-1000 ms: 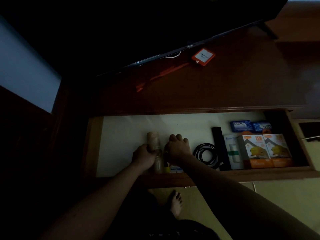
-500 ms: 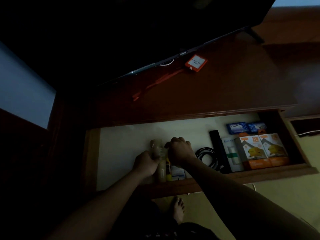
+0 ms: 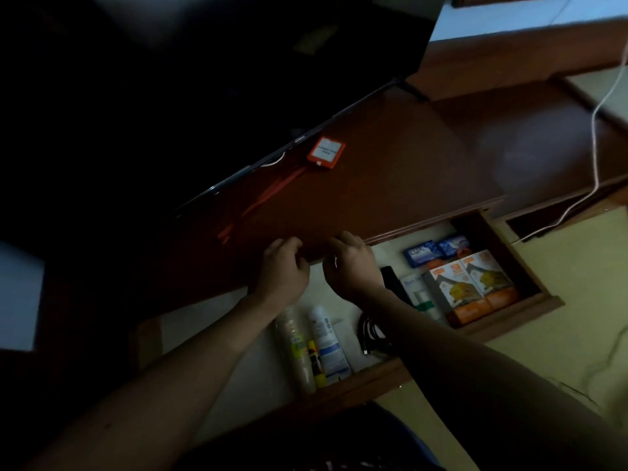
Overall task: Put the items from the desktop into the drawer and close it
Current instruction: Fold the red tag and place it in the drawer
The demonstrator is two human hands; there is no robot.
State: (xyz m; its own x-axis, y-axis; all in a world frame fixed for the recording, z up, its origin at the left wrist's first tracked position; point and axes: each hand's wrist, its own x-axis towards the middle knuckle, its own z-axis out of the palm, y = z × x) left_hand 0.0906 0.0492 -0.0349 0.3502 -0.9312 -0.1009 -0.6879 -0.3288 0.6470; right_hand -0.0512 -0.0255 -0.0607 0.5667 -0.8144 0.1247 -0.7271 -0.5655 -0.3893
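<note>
**Both hands at the desk edge, drawer open**

The left hand's fingers [image 3: 293, 244] curl loosely at the front edge of the desktop [image 3: 373, 185]; nothing shows between them, though dim light and blur keep contact with the wood uncertain. The right hand [image 3: 351, 266] sits just beside the left hand [image 3: 283, 270], fingers likewise bent and holding nothing visible (their tips merge into the dark edge).

Below the wrists the drawer [image 3: 367, 377] stands pulled out. A stack of clear cups [image 3: 295, 348] lies on its side against a white spray can [image 3: 328, 341], with a small yellow item between them too hidden to identify. A black cable coil [image 3: 370, 333] is partly covered by the right forearm. Further right: a black bar [image 3: 390, 278], orange boxes [image 3: 472, 287], and blue soap packs [image 3: 435, 249].

On the desktop an orange card holder [image 3: 325, 154] with its lanyard lies at the foot of a dark screen [image 3: 238, 79]. A white cord [image 3: 598, 130] is cut off at the frame's right.
</note>
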